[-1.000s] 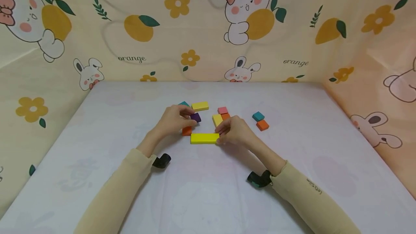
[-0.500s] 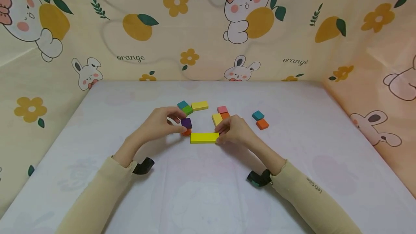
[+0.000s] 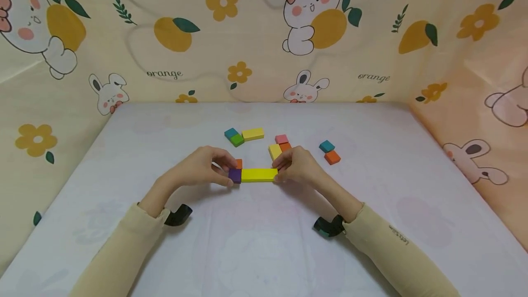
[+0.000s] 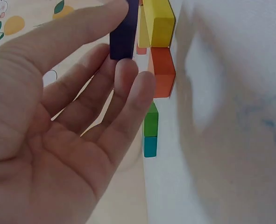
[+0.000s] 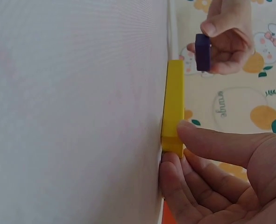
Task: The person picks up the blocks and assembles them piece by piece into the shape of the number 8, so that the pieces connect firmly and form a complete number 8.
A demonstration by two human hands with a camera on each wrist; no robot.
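Observation:
My left hand (image 3: 206, 166) pinches a purple block (image 3: 234, 176) between thumb and fingertips. In the right wrist view this purple block (image 5: 202, 52) is held up off the table, higher than the long yellow block (image 5: 175, 93). Seen from the head, it lines up with the left end of that yellow block (image 3: 260, 175), which lies flat. My right hand (image 3: 299, 166) grips the yellow block's right end with thumb and fingers. Just behind the purple block, partly hidden by my left fingers, is an orange block (image 3: 239, 163); the left wrist view shows this orange block (image 4: 164, 72) on the table.
Farther back lie a teal block (image 3: 231, 133), a green block (image 3: 237, 140) and a yellow block (image 3: 253, 134). Behind my right hand are pink (image 3: 282, 139), pale yellow (image 3: 275, 151) and orange (image 3: 285, 147) blocks. Another teal (image 3: 327, 145) and orange block (image 3: 332, 157) sit to the right.
My left hand has brought the purple block left and toward me, from near the green block to beside the yellow block's left end. The right hand stays on the yellow block.

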